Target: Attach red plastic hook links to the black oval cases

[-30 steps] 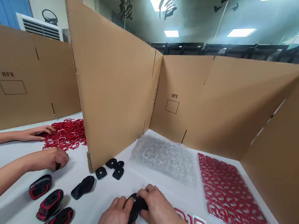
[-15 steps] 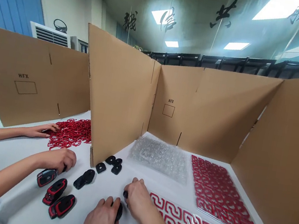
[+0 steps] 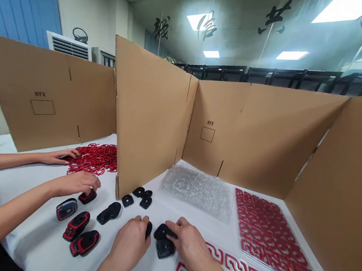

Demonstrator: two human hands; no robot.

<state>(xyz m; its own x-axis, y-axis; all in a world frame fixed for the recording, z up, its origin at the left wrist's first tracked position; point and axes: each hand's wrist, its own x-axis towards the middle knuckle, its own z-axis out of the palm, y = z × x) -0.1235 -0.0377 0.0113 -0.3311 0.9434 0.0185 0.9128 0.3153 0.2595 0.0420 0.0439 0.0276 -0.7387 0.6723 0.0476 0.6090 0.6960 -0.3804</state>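
Observation:
My left hand (image 3: 132,240) is closed around a small black plastic shell (image 3: 148,229), mostly hidden behind the fingers. To its right, my right hand (image 3: 189,242) pinches a black plastic piece (image 3: 161,231) with a rounded end. Another black piece (image 3: 165,249) lies directly below that one, partly overlapped by it. Under my right forearm, a clear plastic sheet of red looped trim pieces (image 3: 236,266) is partly covered. Beyond my hands, several loose black shells (image 3: 127,200) rest by the cardboard divider.
At left, a co-worker's hand (image 3: 82,182) is over a black-and-red piece (image 3: 88,197); the other touches a red trim pile (image 3: 98,159). Assembled black-and-red pieces (image 3: 84,243) lie nearby. Bubble wrap (image 3: 198,188) and more red sheets (image 3: 275,237) lie behind. Cardboard walls (image 3: 263,135) surround the table.
My right hand has moved right and turned, now showing the black pieces at its fingertips. My left hand has shifted slightly forward. The co-worker's near hand has risen off a black-and-red piece.

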